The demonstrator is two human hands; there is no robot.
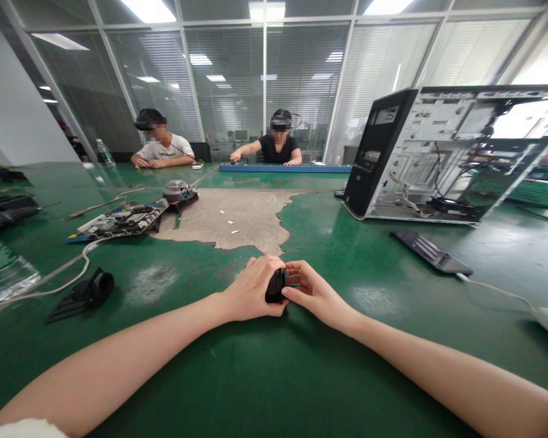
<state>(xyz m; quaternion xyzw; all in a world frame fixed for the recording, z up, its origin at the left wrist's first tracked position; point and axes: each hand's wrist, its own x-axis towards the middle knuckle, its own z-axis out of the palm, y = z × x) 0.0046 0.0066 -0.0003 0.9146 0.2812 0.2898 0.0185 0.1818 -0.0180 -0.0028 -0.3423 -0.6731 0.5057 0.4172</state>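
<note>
Both hands meet around a small black plastic part (275,287) just above the green table, near the middle of the head view. My left hand (254,288) wraps round it from the left, its fingers covering much of the part. From the right, my right hand (314,291) pinches the part's rounded end between thumb and fingers. The part's exact kind cannot be made out. Off to the left, another black plastic piece (89,292) with a round ring and a flat grille lies on the table.
An open computer case (379,158) stands at the right, with a black phone (432,252) on a white cable before it. At the left lie a circuit board (121,220), a cooler fan (179,193) and a plastic bottle (4,267). Two people sit across the table.
</note>
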